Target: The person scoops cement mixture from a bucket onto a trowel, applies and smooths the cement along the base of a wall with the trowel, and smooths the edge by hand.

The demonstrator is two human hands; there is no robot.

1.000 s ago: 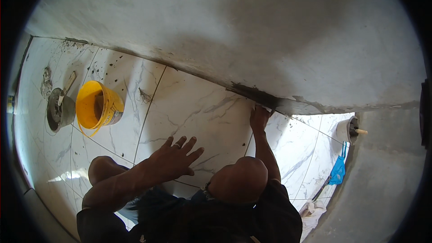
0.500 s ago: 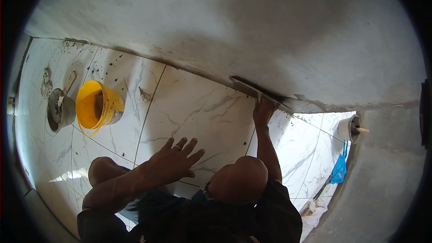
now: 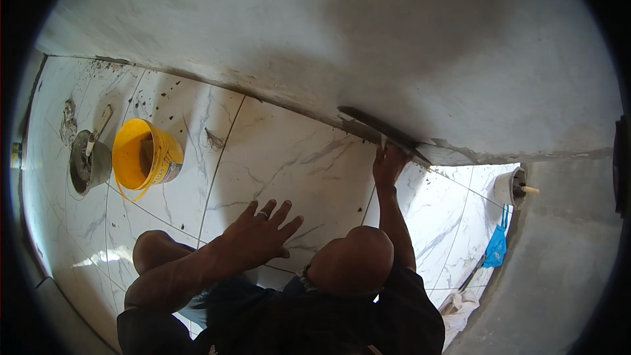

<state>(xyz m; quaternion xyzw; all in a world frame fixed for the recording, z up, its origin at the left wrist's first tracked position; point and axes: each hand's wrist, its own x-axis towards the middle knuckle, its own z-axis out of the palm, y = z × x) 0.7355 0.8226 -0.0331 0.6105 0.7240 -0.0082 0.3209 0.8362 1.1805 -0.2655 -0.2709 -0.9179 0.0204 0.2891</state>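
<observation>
My right hand [image 3: 392,161] is closed on the handle of a plastering trowel [image 3: 378,129]. The trowel's long, flat blade lies along the foot of the grey plastered wall [image 3: 296,33], just above the floor, and looks dark on its face. Most of the handle is hidden by my fingers. My left hand [image 3: 259,233] hangs over the marbled white floor tiles [image 3: 279,164] with its fingers spread, a ring on one of them, and holds nothing. Both my knees are bent beneath my arms.
On the left stands a yellow bucket [image 3: 172,158] beside a grey mortar pan [image 3: 100,163] with a tool in it. Another pail [image 3: 505,189] with a wooden handle sticking out and a blue cloth-like thing [image 3: 495,246] are at the right, near the doorway. Crumbs of mortar dot the floor.
The trowel's blade has tilted, showing more of its dark face, and my right hand has shifted very slightly right. My left hand stays spread in nearly the same place.
</observation>
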